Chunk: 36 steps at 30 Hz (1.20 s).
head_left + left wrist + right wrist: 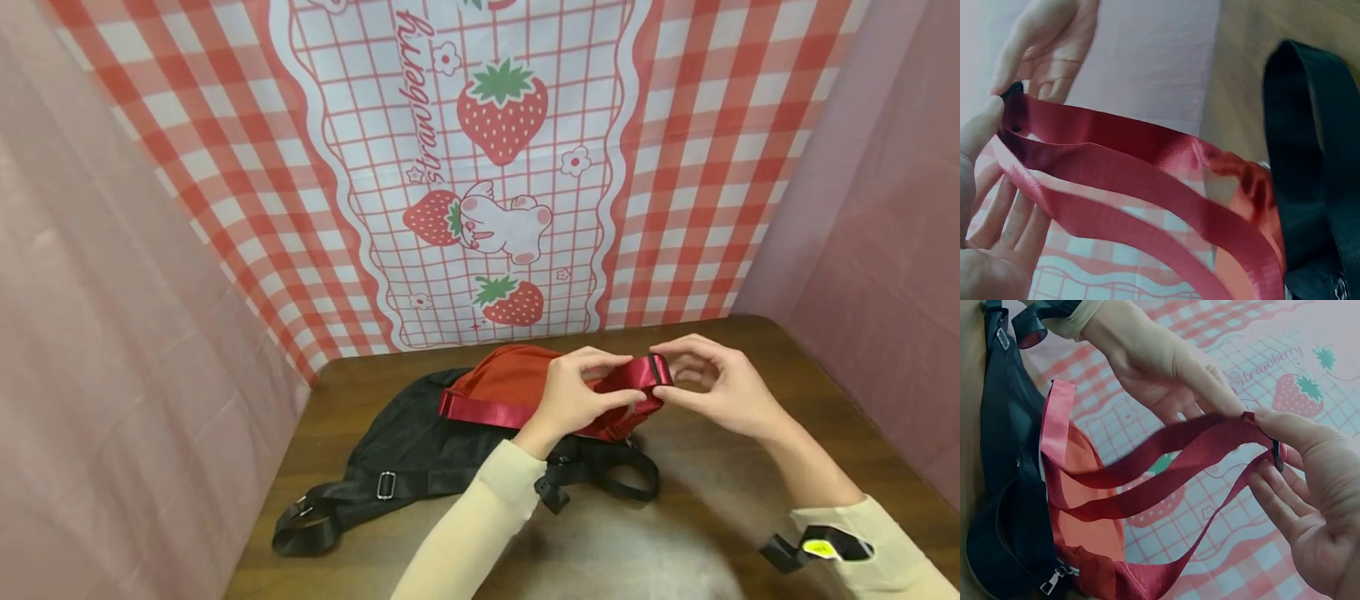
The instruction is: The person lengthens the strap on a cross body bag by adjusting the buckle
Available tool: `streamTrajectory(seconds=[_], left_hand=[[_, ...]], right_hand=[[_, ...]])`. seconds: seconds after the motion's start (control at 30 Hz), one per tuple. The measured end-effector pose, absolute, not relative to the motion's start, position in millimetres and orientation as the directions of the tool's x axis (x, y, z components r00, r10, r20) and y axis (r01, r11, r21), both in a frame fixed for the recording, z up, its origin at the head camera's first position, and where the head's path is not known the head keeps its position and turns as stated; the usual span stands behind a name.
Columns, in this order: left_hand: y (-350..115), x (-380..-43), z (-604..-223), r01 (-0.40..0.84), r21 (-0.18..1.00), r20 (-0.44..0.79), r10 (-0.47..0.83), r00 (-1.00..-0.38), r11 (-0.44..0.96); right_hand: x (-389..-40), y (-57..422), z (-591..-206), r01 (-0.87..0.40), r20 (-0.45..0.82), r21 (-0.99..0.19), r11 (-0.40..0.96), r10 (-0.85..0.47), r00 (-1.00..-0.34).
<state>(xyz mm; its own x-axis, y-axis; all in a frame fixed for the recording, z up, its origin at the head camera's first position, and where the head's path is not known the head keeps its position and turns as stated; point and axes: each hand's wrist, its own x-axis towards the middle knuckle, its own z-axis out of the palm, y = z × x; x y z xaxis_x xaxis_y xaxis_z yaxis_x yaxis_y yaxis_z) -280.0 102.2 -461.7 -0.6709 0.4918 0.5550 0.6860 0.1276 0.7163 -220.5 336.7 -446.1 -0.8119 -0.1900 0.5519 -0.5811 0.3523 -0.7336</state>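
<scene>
Above a red-orange bag (517, 375), both hands hold its shiny red strap (491, 411). My left hand (573, 390) pinches the strap between thumb and fingers beside a black slider buckle (660, 369). From the other side, my right hand (720, 387) pinches the buckle at its edges, thumb below and index finger above in the head view. Loops of strap (1116, 134) run from the buckle back to the bag. In the right wrist view the buckle (1277, 456) sits by the right thumb, with the strap threaded through it.
Under the red bag lies a black bag (416, 429), its black strap (303, 533) trailing left with a metal slider (386, 485). A zipper pull (1052, 581) shows on the bags' side. Strawberry-print cloth (502, 208) hangs behind the wooden table (675, 542); pink curtains flank it.
</scene>
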Motion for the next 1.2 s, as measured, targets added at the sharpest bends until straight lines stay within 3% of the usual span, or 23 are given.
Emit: streamTrajectory(seconds=[0.27, 0.5, 0.6, 0.73, 1.0, 1.2], left_hand=[[103.4, -277.5, -454.0, 0.624, 0.771, 0.503, 0.477, -0.72, 0.127], [103.1, -275.9, -447.3, 0.619, 0.775, 0.485, 0.509, -0.711, 0.126], [103.8, -275.5, -447.4, 0.659, 0.737, 0.502, 0.532, -0.682, 0.151], [105.8, -275.9, -450.2, 0.698, 0.697, 0.543, 0.516, -0.662, 0.163], [109.0, -279.9, -455.7, 0.668, 0.74, 0.562, 0.475, -0.677, 0.078], [110.4, -278.7, -457.4, 0.661, 0.745, 0.539, 0.507, -0.673, 0.085]], right_hand=[[-220.8, 340.4, -445.3, -0.554, 0.512, -0.805, 0.214, -0.222, -0.83], [-219.7, 335.3, -441.7, -0.478, 0.444, -0.793, 0.378, -0.178, -0.878], [-219.7, 333.2, -441.4, -0.471, 0.432, -0.81, 0.349, -0.188, -0.882], [-221.4, 329.7, -444.0, -0.493, 0.453, -0.819, 0.294, -0.197, -0.87], [-224.6, 327.8, -448.0, -0.603, 0.615, -0.747, 0.279, -0.055, -0.787], [-225.0, 325.5, -447.5, -0.613, 0.616, -0.722, 0.323, -0.105, -0.781]])
